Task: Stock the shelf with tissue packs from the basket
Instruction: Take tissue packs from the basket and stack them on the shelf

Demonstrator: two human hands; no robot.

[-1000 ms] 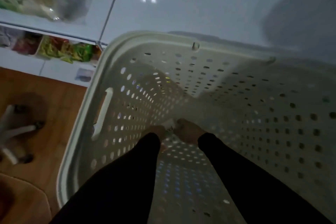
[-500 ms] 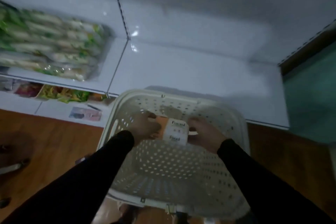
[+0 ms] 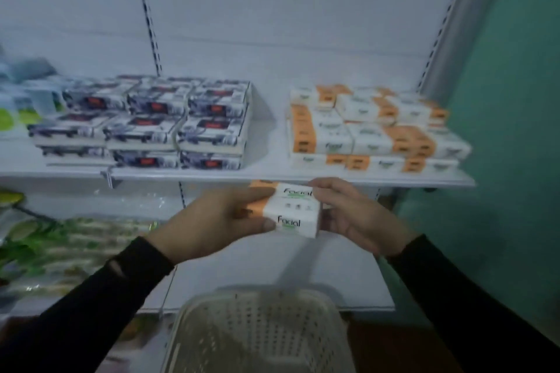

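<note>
Shelf (image 3: 266, 171): a white store shelf board, it runs across the view at the height just above the hands.
Green wall (image 3: 512, 130): it stands at the right of the shelf.
Basket (image 3: 257, 333): a pale plastic basket with holes, low in the middle of the view, under the hands; its inside is blurred.
Dark packs (image 3: 145, 121): stacked on the left part of the shelf in about 3 layers, white with dark print and red marks.
Orange and white packs (image 3: 372, 130): stacked on the right part of the shelf, apart from the dark packs by a bare gap.
Tissue pack (image 3: 292, 210): white and orange, with the word "Facial" on it; it is in the air, in front of the shelf edge and above the basket.
Left hand (image 3: 212, 221): it grips the left end of the tissue pack, the thumb lies on the near face and the fingers curl behind.
Right hand (image 3: 354, 215): it holds the right end of the tissue pack, the fingers curl over the top edge.
</note>
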